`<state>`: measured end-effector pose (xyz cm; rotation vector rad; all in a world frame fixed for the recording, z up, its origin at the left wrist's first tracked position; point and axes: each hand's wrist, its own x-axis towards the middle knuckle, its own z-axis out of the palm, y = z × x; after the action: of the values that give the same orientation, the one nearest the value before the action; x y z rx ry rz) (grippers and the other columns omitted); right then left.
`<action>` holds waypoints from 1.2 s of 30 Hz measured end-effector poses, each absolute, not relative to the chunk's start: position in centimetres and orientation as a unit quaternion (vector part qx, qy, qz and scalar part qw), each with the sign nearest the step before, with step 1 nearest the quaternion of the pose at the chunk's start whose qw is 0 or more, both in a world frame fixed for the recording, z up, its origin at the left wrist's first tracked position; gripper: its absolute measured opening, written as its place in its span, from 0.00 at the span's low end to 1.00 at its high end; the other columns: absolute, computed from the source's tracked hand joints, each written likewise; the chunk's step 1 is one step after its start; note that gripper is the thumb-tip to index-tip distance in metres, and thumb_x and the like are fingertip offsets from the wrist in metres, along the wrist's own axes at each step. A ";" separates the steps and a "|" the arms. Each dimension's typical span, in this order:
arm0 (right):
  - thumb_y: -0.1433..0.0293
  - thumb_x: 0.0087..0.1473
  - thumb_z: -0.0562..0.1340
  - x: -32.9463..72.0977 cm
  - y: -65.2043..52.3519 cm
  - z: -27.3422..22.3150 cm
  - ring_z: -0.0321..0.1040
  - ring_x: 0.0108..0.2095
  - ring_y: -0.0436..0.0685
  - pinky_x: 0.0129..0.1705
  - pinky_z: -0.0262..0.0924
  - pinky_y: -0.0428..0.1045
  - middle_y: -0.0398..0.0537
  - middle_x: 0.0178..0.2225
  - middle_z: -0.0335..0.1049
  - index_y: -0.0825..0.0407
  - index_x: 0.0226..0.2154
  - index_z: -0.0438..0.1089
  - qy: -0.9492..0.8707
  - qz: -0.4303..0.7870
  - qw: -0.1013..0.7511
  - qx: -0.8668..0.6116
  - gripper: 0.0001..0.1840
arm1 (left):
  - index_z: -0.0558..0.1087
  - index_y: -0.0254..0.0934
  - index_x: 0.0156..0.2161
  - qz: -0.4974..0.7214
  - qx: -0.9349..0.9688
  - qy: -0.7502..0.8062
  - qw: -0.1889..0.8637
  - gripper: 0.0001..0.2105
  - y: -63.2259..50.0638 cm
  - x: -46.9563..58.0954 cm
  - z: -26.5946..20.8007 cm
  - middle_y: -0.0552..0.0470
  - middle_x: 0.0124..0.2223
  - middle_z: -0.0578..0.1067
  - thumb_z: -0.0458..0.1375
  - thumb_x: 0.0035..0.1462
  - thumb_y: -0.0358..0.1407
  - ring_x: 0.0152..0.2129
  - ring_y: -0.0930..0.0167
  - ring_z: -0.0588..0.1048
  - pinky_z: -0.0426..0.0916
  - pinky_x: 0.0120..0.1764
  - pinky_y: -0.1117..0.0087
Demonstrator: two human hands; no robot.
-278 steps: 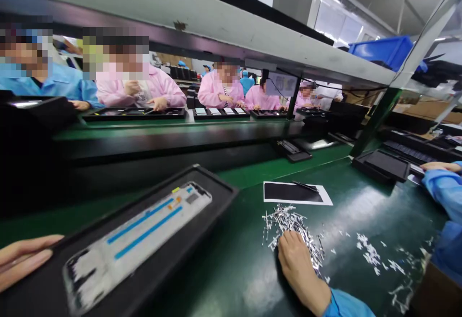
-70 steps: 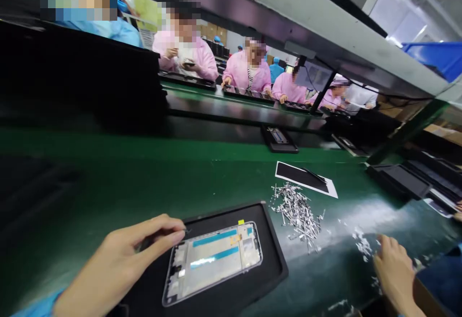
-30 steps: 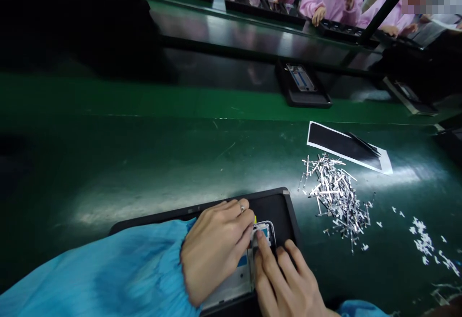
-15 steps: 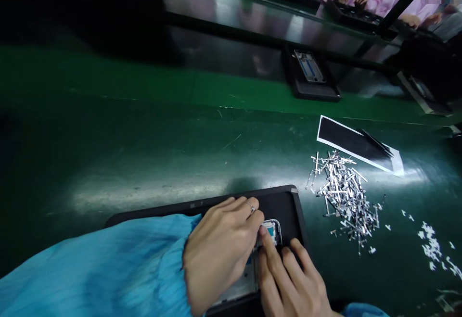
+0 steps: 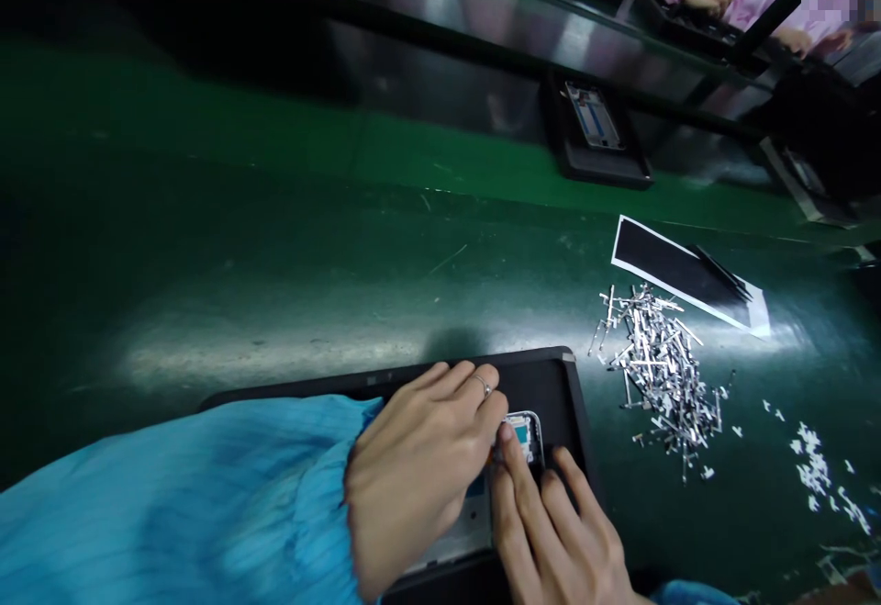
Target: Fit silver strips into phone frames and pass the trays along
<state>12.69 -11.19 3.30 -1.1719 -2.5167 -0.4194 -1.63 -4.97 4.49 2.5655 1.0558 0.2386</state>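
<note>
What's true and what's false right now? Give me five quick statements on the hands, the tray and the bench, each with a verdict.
1. The left hand and right hand are both at the phone frame in the black tray. True.
2. The right hand holds a screwdriver. False: its index finger is at the phone frame.
3. The left hand wears a ring. True.
4. Tweezers lie on the white-bordered black sheet. True.
5. The tweezers are inside the black tray. False: they lie to its right.

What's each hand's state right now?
Left hand: curled over the phone frame; grip hidden, can't tell.
Right hand: fingers bent, over the phone frame too; grip can't be told.
</note>
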 end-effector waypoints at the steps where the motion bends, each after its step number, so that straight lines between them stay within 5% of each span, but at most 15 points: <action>1: 0.83 0.53 0.41 12.7 -11.2 3.3 0.67 0.22 0.53 0.32 0.59 0.52 0.55 0.32 0.71 0.60 0.28 0.66 -0.884 -0.147 0.168 -0.411 0.20 | 0.64 0.34 0.32 0.082 0.910 0.369 0.170 0.11 -5.0 -1.7 4.4 0.47 0.35 0.69 0.44 0.45 0.19 0.32 0.66 0.68 0.66 0.37 0.64; 29: 0.82 0.53 0.43 12.7 -11.1 3.5 0.66 0.22 0.52 0.33 0.61 0.53 0.60 0.34 0.70 0.63 0.30 0.66 -0.883 -0.110 0.176 -0.421 0.17 | 0.64 0.33 0.30 0.116 0.891 0.404 0.172 0.11 -5.6 -1.4 4.7 0.47 0.35 0.69 0.45 0.45 0.18 0.33 0.66 0.68 0.64 0.40 0.66; 36: 0.82 0.53 0.41 12.7 -10.9 3.6 0.66 0.23 0.53 0.33 0.60 0.53 0.57 0.32 0.71 0.62 0.30 0.67 -0.880 -0.093 0.189 -0.425 0.20 | 0.66 0.33 0.28 0.172 0.901 0.391 0.078 0.13 -6.0 -0.6 3.8 0.46 0.32 0.70 0.41 0.49 0.20 0.29 0.65 0.68 0.61 0.34 0.65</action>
<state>12.66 -10.94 3.64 -1.1952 -2.4745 -0.2611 -0.61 -6.00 3.80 2.6968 1.1706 0.5153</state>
